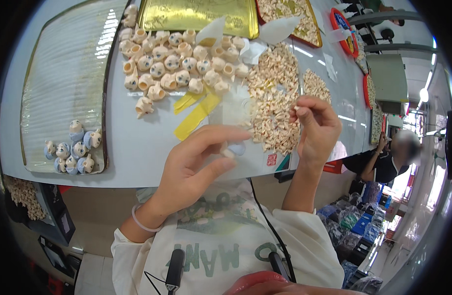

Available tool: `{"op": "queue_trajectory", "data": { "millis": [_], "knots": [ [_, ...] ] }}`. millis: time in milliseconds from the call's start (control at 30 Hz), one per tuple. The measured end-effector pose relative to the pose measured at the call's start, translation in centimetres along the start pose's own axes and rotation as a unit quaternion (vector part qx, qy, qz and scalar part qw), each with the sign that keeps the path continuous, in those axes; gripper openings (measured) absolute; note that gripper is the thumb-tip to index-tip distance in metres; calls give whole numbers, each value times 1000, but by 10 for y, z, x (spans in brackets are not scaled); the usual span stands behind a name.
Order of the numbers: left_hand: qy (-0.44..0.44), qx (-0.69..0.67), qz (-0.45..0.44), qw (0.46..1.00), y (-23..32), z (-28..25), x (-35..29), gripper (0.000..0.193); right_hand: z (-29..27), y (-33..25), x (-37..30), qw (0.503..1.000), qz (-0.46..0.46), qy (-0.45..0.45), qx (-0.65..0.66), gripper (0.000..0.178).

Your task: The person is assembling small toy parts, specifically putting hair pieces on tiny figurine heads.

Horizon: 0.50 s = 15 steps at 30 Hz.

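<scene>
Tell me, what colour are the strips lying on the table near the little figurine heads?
Yellow. The strips show best in the head view, beside the cream figurine heads.

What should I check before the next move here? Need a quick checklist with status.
1. Left hand has a piece pinched: ok, a small cream part with a pale blue bit sits between thumb and fingers.
2. Right hand holds a piece: ok, a tiny cream part at its fingertips.
3. How the two parts line up: cannot tell, left hand is blurred.
4. Supply in reach: ok, pile of small cream pieces beside the right hand.
5. Unpainted heads available: ok.
6. Finished pieces on tray: ok.
</scene>
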<state>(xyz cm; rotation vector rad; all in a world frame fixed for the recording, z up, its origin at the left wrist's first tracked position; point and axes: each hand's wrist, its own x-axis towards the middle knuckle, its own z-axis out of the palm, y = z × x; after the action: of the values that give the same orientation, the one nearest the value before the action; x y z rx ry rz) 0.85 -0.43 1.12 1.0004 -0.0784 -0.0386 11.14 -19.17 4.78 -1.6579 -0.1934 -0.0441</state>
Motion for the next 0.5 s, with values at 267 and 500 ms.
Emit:
{"op": "queue_trajectory", "data": {
  "millis": [267, 500],
  "knots": [
    [31, -168, -56, 984, 0, 2, -1, 32, 21, -9, 13, 994, -36, -49, -91, 11],
    [-48, 29, 65, 996, -11, -11, 5, 29, 37, -9, 19, 929, -152, -178, -288, 11]
  ]
}}
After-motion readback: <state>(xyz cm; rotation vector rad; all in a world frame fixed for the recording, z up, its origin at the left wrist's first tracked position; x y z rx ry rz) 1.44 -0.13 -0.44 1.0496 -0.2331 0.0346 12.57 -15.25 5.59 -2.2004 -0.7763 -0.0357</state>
